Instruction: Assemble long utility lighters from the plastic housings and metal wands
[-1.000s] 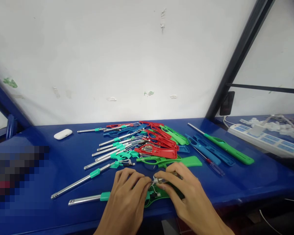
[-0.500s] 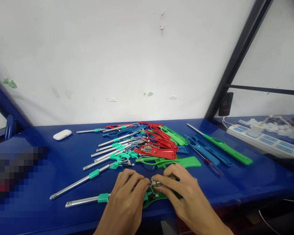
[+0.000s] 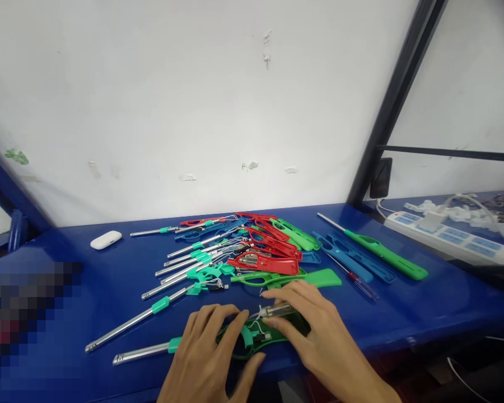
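A green lighter casing [image 3: 279, 334] lies at the table's near edge, its long metal tube [image 3: 143, 354] pointing left. My left hand [image 3: 204, 352] rests over its left part, fingers spread and thumb apart near the teal trigger piece [image 3: 247, 337]. Between the thumb and fingers of my right hand [image 3: 319, 327] is a clear fuel tank [image 3: 278, 310] with a white valve end [image 3: 262, 312], held just above the casing. My palm hides the tank's far end. A thin white wire runs near the valve, beside a small black part [image 3: 260, 337].
Behind my hands lie several metal tubes with teal parts [image 3: 159, 304], red casings [image 3: 273, 264] and green casings [image 3: 323, 277]. Right of them are blue casings [image 3: 348, 260], a screwdriver [image 3: 363, 285] and a whole green lighter [image 3: 386, 252]. A white case [image 3: 106, 240] sits left; a power strip [image 3: 449, 238] sits right.
My left fingers have come away from the valve and spread, the thumb moving down toward me. My right hand still grips the fuel tank, now more exposed. The view has shifted slightly.
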The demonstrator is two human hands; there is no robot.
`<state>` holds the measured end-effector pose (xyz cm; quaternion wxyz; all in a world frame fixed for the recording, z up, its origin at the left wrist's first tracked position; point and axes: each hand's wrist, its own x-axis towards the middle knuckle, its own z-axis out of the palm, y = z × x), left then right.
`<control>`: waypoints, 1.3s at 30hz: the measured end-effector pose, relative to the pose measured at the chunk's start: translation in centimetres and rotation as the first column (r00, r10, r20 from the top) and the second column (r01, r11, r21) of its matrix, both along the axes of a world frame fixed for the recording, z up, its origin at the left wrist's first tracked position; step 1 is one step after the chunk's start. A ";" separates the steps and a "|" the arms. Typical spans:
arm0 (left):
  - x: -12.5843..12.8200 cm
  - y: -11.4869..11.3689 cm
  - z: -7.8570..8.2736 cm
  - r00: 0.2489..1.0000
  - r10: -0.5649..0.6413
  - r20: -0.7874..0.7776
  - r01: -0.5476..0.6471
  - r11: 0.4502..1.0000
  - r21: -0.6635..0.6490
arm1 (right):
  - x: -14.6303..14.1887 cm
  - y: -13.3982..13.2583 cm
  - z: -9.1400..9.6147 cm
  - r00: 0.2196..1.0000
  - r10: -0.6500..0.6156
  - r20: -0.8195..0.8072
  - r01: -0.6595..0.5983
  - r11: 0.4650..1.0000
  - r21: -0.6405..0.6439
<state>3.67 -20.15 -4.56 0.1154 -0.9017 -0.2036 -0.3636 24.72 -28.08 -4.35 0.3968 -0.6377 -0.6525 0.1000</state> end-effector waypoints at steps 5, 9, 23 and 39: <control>-0.3 0.2 -0.4 1.000 -0.027 -0.012 0.026 0.995 -0.093 | 0.4 0.0 0.3 0.994 0.066 -0.087 -0.065 0.998 0.019; -0.5 0.3 -0.7 0.999 -0.038 -0.027 0.033 0.987 -0.158 | 0.5 -0.1 0.4 0.991 0.103 -0.084 -0.103 0.995 0.012; -0.4 0.0 -0.8 0.998 -0.055 -0.010 0.052 0.977 -0.206 | 0.4 -0.6 0.8 0.989 0.144 -0.034 -0.146 0.986 -0.078; -0.2 0.0 -0.2 0.994 -0.081 -0.079 0.065 0.978 -0.196 | 0.4 -1.3 0.8 0.979 0.117 0.170 -0.110 0.993 -0.050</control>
